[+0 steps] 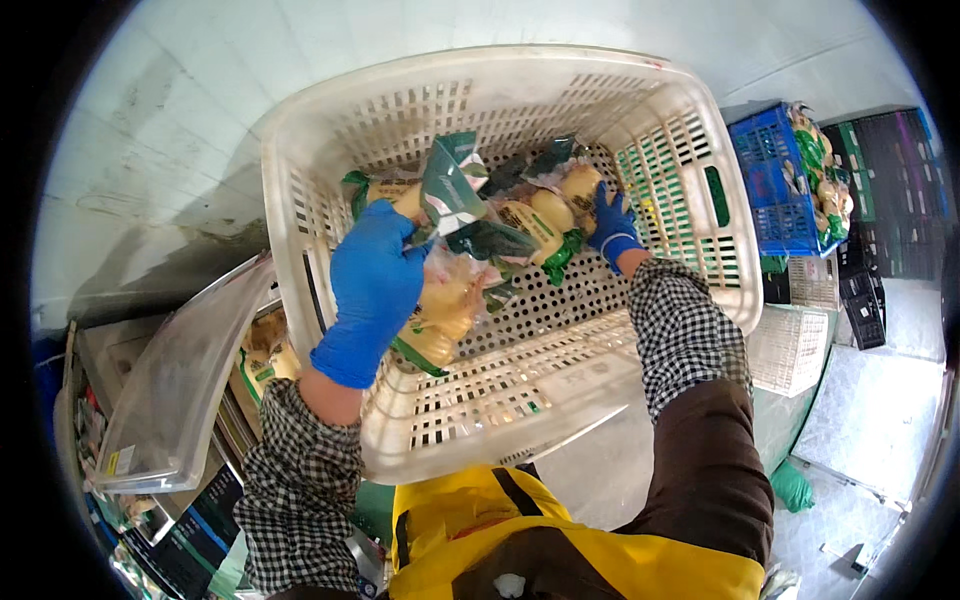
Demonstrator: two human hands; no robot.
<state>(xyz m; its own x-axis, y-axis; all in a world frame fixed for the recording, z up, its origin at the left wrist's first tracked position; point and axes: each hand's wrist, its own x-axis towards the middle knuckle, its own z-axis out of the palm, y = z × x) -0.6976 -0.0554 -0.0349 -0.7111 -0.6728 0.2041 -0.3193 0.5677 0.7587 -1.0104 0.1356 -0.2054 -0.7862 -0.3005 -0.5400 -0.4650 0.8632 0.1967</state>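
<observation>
Several clear bags with green printed ends [532,222] lie jumbled in a large white plastic crate [480,440]. Pale yellow pieces that look like whole chickens fill them. My left hand [375,290], in a blue glove, is closed at the left of the pile, its thumb and fingers around a bagged chicken [400,197]; the fingertips are partly hidden. At the pile's right end, my right hand [611,222], also blue-gloved, rests against another bagged chicken [578,186] with its fingers apart. A lower bagged chicken [440,305] lies just right of my left wrist.
A blue crate [765,185] of similar bags stands at right, with a smaller white crate [790,350] nearer me. On the left is a translucent plastic bin [165,400], with more bagged chicken [268,355] beside it. The pale wall [160,150] rises behind the large crate.
</observation>
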